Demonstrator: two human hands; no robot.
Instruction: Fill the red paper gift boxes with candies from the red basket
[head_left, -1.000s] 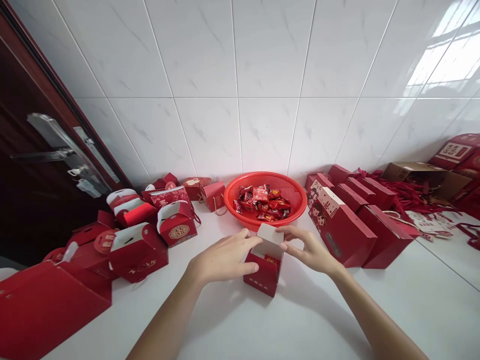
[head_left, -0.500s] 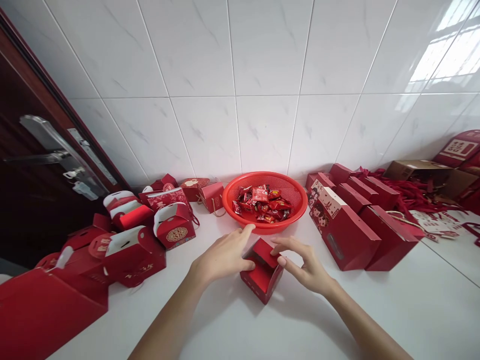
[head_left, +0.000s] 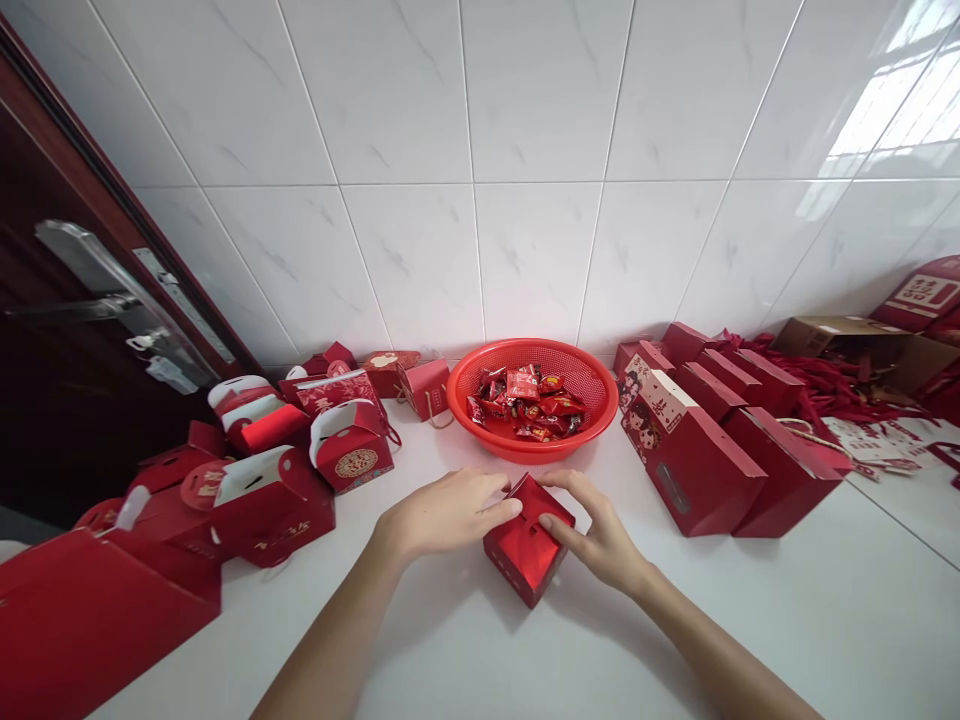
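A small red paper gift box (head_left: 525,560) stands cornerwise on the white table, its top flaps folded inward over the opening. My left hand (head_left: 454,515) is at its left side, the thumb on a flap and the fingers behind. From the right, my right hand (head_left: 600,535) grips the box with the thumb on a top flap and the index finger at the back corner. Just beyond the box sits a red plastic basket (head_left: 459,425) holding several red-wrapped candies (head_left: 523,384). The inside of the box is mostly hidden by the flaps.
Red gift boxes (head_left: 351,455) crowd the left side, with a large red box (head_left: 105,620) nearest. Red boxes (head_left: 697,480) stand in rows at right, and a brown carton (head_left: 840,328) lies farther back. A tiled wall (head_left: 536,260) and a door (head_left: 67,300) border the table.
The raised back flap of the box is now folded down over the opening. My thumbs have moved onto the top flaps, and my right hand has shifted slightly left.
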